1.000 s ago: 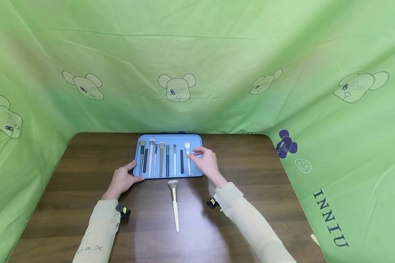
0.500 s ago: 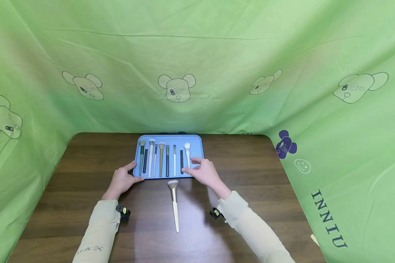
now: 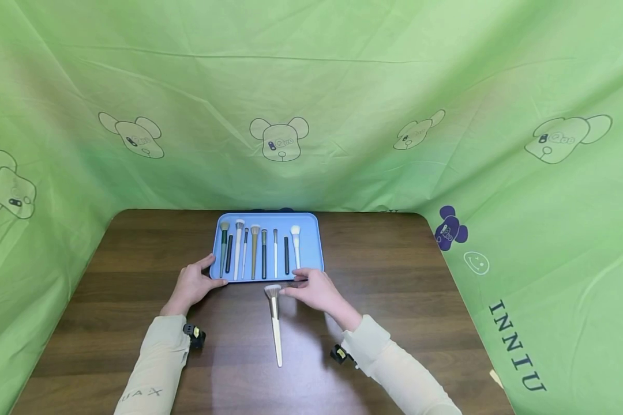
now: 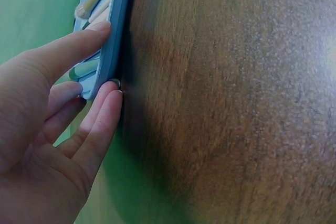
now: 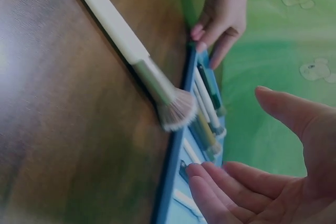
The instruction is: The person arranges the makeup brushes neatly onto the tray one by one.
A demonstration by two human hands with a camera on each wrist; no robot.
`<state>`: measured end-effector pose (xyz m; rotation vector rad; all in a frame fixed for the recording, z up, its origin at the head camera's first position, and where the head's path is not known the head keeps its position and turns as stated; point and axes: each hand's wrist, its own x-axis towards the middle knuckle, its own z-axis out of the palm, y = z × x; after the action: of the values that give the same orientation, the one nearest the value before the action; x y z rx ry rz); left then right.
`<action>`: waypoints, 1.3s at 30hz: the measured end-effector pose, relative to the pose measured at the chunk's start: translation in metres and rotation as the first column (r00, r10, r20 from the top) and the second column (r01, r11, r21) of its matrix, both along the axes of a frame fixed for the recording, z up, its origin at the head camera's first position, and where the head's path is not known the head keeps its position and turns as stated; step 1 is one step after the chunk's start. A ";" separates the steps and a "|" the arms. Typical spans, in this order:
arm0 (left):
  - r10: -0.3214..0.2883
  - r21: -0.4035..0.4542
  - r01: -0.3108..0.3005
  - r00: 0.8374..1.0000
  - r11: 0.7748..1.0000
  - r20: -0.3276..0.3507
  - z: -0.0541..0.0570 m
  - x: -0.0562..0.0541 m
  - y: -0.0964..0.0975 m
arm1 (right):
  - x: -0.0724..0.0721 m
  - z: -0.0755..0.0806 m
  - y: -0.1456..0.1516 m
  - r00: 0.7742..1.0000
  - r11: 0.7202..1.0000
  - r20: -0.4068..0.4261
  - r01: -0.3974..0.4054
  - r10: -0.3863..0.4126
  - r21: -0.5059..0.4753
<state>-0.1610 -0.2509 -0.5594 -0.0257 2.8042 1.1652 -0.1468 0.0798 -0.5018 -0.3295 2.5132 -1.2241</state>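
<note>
A blue tray (image 3: 311,242) on the table holds several makeup brushes side by side, among them a white makeup brush (image 3: 296,242) at the right end and a green-handled one (image 3: 224,248) at the left. My left hand (image 3: 189,285) grips the tray's near left corner, thumb over the rim in the left wrist view. In front of the tray lies a larger makeup brush (image 3: 276,331) with a pale handle, its bristles toward the tray. My right hand (image 3: 316,291) is by that brush's head, thumb and fingers apart in the right wrist view, holding nothing.
The brown wooden table (image 3: 420,300) extends to both sides. A green curtain (image 3: 342,86) with bear-head prints hangs behind it and along both sides. Each wrist carries a small black camera (image 3: 194,336).
My right hand has moved from the white brush at the tray's right end toward me, over the near rim to the larger brush's head. My left hand keeps its place at the corner.
</note>
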 end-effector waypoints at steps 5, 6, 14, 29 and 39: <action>0.002 0.001 -0.002 1.000 1.000 -0.004 0.000 0.000 0.000 | 0.009 -0.006 -0.004 0.999 0.999 0.022 -0.036 0.035 0.029; 0.003 0.000 -0.003 1.000 1.000 -0.007 0.000 0.000 0.000 | 0.010 -0.008 -0.005 0.999 0.998 0.024 -0.040 0.039 0.038; 0.002 -0.003 -0.002 1.000 1.000 -0.015 0.000 0.000 0.000 | 0.018 -0.017 -0.010 0.998 0.995 0.016 -0.068 0.067 0.071; -0.002 0.000 0.002 1.000 1.000 -0.024 0.000 0.000 -0.001 | 0.029 -0.033 -0.020 0.989 0.975 0.011 -0.146 0.146 0.166; -0.003 0.005 0.003 1.000 1.000 -0.016 0.000 0.000 -0.001 | 0.039 -0.041 -0.030 0.987 0.981 0.122 -0.122 0.104 0.153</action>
<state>-0.1610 -0.2518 -0.5593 -0.0115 2.8138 1.1764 -0.1082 0.0498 -0.5427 -0.3477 2.4397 -0.9633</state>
